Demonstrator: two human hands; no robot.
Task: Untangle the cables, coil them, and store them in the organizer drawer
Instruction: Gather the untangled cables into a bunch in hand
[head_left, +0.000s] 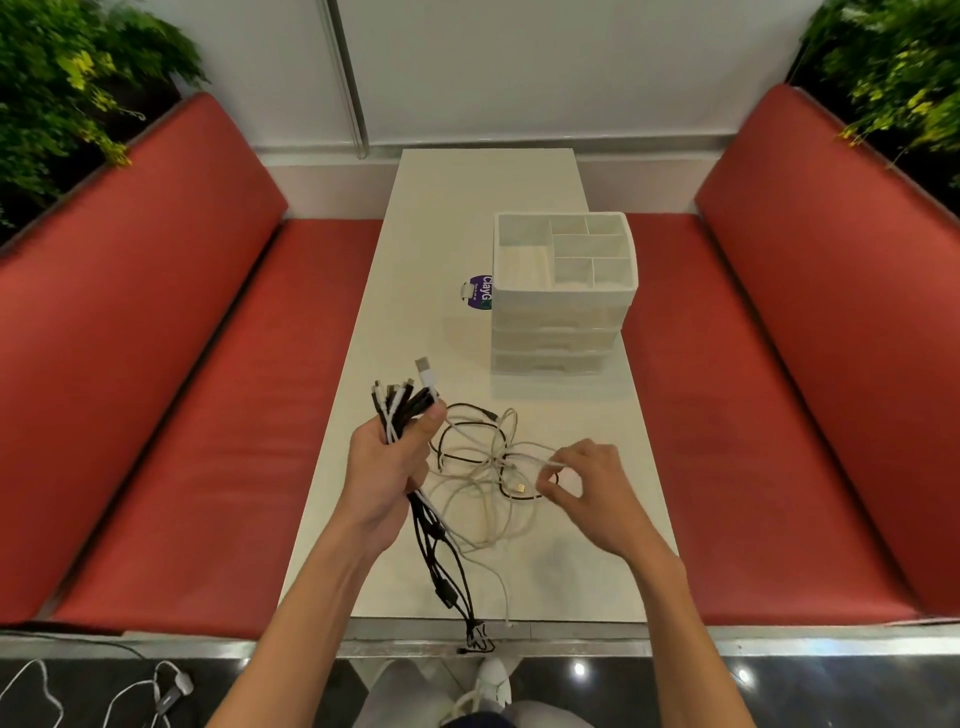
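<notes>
- A bundle of black and white cables (400, 415) is gripped in the left hand (387, 470), with the fingers curled round it and the plugs pointing up and away.
- The bundle's lower ends are hung past the near edge of the white bench (467, 208).
- A loose tangle of cables (483, 467) is spread on the bench between the hands, near the front edge.
- One white strand of the tangle is pinched between thumb and fingertips of the right hand (587, 488).
- The white organizer (563, 322) is set close to the bench's right edge, well apart from the tangle, with its drawers pushed in.
- Bare bench is left to the organizer's left and behind it, apart from a round sticker (475, 293).
- The bench is flanked by red seats (208, 415).
</notes>
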